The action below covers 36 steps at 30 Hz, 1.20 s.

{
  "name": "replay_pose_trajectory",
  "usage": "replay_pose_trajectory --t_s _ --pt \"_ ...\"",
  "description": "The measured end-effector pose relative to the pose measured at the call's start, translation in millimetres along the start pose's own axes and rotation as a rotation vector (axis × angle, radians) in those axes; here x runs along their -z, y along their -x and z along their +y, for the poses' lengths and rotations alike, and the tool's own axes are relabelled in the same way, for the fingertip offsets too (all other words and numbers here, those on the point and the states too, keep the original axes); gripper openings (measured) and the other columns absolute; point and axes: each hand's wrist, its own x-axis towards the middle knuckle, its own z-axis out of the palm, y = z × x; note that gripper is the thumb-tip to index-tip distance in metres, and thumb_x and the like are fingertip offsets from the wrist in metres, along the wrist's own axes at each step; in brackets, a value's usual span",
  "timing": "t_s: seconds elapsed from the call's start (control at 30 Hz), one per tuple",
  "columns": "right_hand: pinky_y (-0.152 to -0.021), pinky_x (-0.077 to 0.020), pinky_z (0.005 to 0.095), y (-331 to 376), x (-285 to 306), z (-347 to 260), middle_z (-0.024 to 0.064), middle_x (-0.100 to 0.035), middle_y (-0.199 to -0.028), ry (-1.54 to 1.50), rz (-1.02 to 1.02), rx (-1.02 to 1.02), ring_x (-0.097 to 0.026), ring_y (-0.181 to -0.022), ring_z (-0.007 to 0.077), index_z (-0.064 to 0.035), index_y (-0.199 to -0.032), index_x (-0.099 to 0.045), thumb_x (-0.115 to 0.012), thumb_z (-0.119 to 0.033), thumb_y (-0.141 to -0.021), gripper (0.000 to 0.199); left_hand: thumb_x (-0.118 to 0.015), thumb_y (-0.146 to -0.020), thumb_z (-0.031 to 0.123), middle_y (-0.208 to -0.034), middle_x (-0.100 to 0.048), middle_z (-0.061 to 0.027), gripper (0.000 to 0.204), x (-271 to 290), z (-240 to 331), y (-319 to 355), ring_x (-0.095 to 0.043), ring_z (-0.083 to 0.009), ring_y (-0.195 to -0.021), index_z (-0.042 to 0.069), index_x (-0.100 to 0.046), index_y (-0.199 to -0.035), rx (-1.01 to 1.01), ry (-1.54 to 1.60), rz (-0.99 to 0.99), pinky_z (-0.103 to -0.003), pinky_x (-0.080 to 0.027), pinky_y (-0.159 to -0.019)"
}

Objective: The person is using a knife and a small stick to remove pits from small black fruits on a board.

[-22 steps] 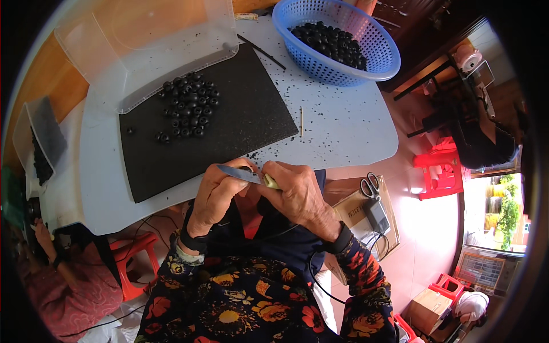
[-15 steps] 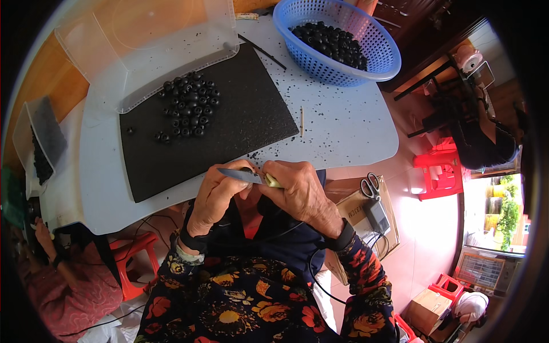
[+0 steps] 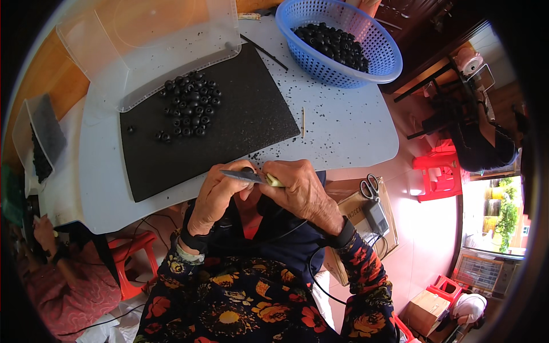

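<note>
In front of my chest, at the near edge of the table, both hands meet. My right hand (image 3: 296, 186) is closed round the pale green handle (image 3: 274, 180) of a small knife, whose blade (image 3: 241, 176) points left across the fingers of my left hand (image 3: 214, 197). Pinched in that left hand is a small round black piece (image 3: 247, 170), partly hidden by the blade and fingers. Just beyond lies a black mat (image 3: 166, 160) bearing a pile of similar black pieces (image 3: 191, 106), some with a hole in the end.
A blue perforated basket (image 3: 343, 77) of black pieces stands at the far right of the table (image 3: 360, 131). A clear plastic bin (image 3: 166, 51) lies tipped at the back left. Black crumbs and a thin stick (image 3: 303, 122) are scattered about. Scissors (image 3: 370, 187) rest on a carton; another person's hand (image 3: 44, 231) shows at left.
Both hands and the knife stay in nearly the same place; the blade has shifted very slightly against the black piece. The other person's hand at left has moved a little.
</note>
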Motion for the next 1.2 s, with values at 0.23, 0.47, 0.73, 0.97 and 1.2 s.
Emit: replay_pose_trajectory --t_s 0.23,0.47,0.73,0.97,1.2 --pt "-0.054 -0.0442 0.0394 -1 1 -4 0.0157 -0.055 -0.065 -0.012 0.007 0.002 -0.057 -0.060 0.0376 -0.0006 -0.079 -0.054 -0.068 -0.011 -0.077 0.018 -0.049 -0.083 0.023 -0.059 -0.046 0.0016 0.025 -1 -1 0 -0.041 -0.0064 -0.060 0.000 -0.058 -0.079 -0.008 -0.006 0.010 -0.024 -0.032 -0.061" --pt "-0.055 -0.0449 0.0395 0 0 -2 0.0159 -0.056 -0.067 -0.015 -0.013 -0.018 -0.057 -0.062 0.0382 -0.0006 -0.081 -0.055 -0.068 -0.010 -0.077 0.017 -0.049 -0.084 0.022 -0.059 -0.045 0.0033 0.025 -1 2 1 -0.039 -0.0058 -0.057 -0.001 -0.059 -0.081 -0.076 -0.106 0.016 -0.024 -0.030 -0.055" --pt "-0.055 -0.0460 0.0411 -5 -1 4 0.0168 -0.056 -0.068 0.080 0.027 -0.022 -0.058 -0.064 0.0382 -0.0019 -0.083 -0.052 -0.066 -0.013 -0.082 0.017 -0.050 -0.080 0.013 -0.068 -0.054 -0.0062 0.015 -8 32 16 -0.043 -0.0109 -0.055 -0.001 -0.056 -0.080 -0.207 -0.258 -0.143 -0.027 -0.035 -0.053" --pt "-0.051 -0.0407 0.0332 -11 -3 18 0.0131 -0.043 -0.058 -0.174 0.250 -0.196 -0.040 -0.051 0.0210 0.0000 -0.076 -0.050 -0.058 -0.013 -0.089 0.020 -0.046 -0.079 0.008 -0.068 -0.052 -0.0063 0.009 -10 27 14 -0.047 -0.0161 -0.067 -0.001 -0.050 -0.077 -0.254 -0.159 -0.153 -0.030 -0.040 -0.065" --pt "-0.052 -0.0398 0.0320 -10 -5 25 0.0098 -0.041 -0.059 -0.280 0.269 -0.193 -0.034 -0.056 0.0138 0.0002 -0.075 -0.050 -0.056 -0.015 -0.092 0.023 -0.046 -0.079 0.007 -0.070 -0.053 -0.0060 0.008 -8 14 10 -0.044 -0.0136 -0.062 -0.001 -0.050 -0.081 -0.341 -0.236 -0.126 -0.028 -0.040 -0.062"
